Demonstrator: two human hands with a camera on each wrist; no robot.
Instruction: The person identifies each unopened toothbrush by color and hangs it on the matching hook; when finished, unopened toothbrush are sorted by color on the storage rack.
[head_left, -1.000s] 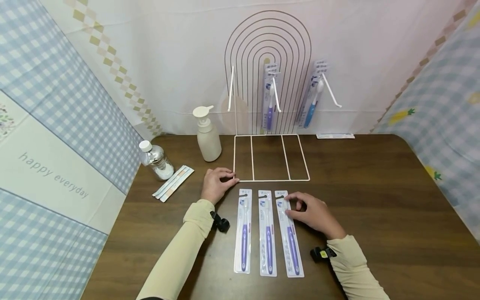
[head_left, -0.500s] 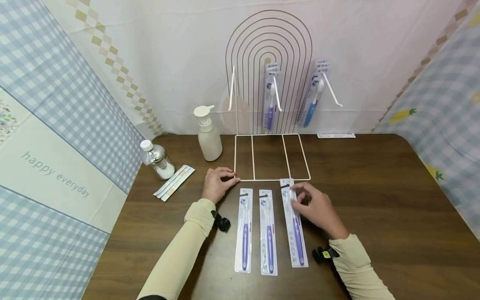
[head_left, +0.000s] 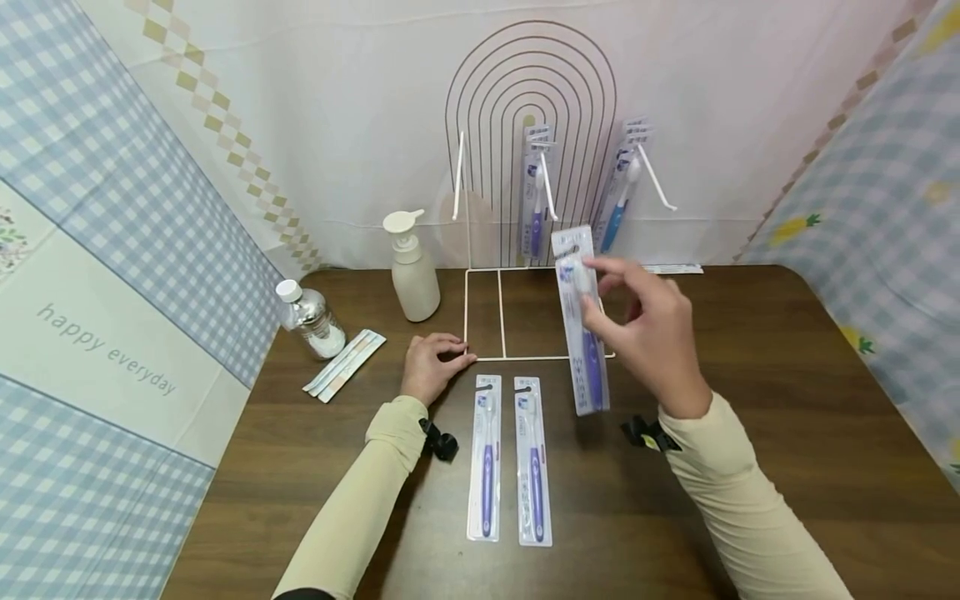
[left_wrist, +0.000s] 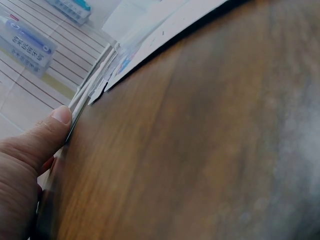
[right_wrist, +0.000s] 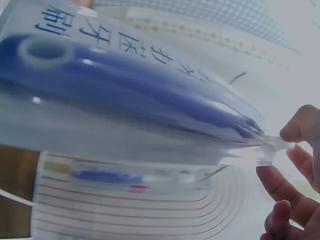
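Observation:
My right hand (head_left: pixel 648 325) pinches a packaged purple toothbrush (head_left: pixel 592 367) near its head end, between thumb and fingers. It is raised off the table and tilted, overlapping the rack's right side in the head view. Close up in the right wrist view, the purple handle (right_wrist: pixel 135 85) shows through the clear blister. My left hand (head_left: pixel 433 367) holds the front left corner of a white wire rack (head_left: pixel 502 317), its thumb (left_wrist: pixel 52 127) on the wire in the left wrist view. Two more packaged purple toothbrushes (head_left: pixel 487 479) (head_left: pixel 536 483) lie side by side in front of the rack.
Three white hooks stick out above the rack. A purple toothbrush pack (head_left: pixel 536 225) hangs at the middle hook (head_left: pixel 548 187), a blue one (head_left: pixel 615 221) at the right hook (head_left: pixel 657 179). Left stand a pump bottle (head_left: pixel 416 279), a clear bottle (head_left: pixel 313 321) and slim packets (head_left: pixel 345 365).
My right hand has lifted the rightmost toothbrush pack from the table and carried it up and forward toward the hooks. My left hand has stayed at the rack's corner.

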